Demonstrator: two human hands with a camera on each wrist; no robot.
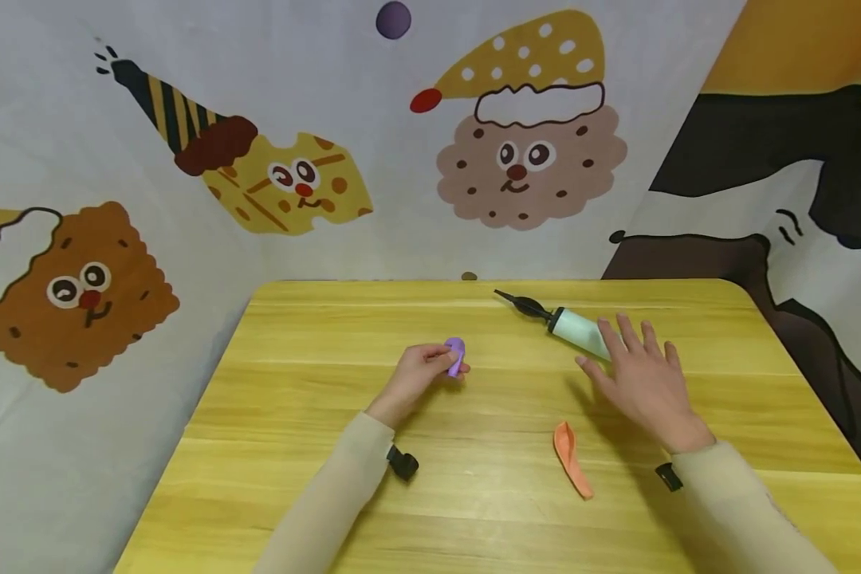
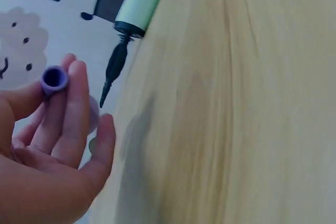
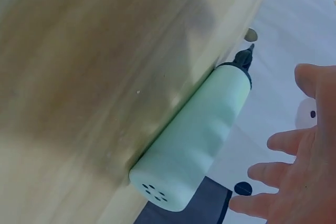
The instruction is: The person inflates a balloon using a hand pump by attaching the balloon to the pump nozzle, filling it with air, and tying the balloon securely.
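Between thumb and fingers, my left hand (image 1: pixel 419 375) pinches a purple balloon (image 1: pixel 455 356) above the middle of the table. In the left wrist view the round open mouth of the purple balloon (image 2: pixel 54 79) faces the camera. My right hand (image 1: pixel 646 387) is spread, fingers apart, over the rear end of a pale green hand pump (image 1: pixel 581 332). The right wrist view shows a gap between those fingers and the pump (image 3: pixel 194 135), which lies on the table with its black nozzle (image 1: pixel 527 306) pointing back and left.
An uninflated orange balloon (image 1: pixel 570 462) lies on the table nearer the front, left of the right forearm. The wooden table (image 1: pixel 294 478) meets a cloth backdrop (image 1: pixel 316 72) printed with cartoon food at its back edge. Each wrist wears a small black camera mount.
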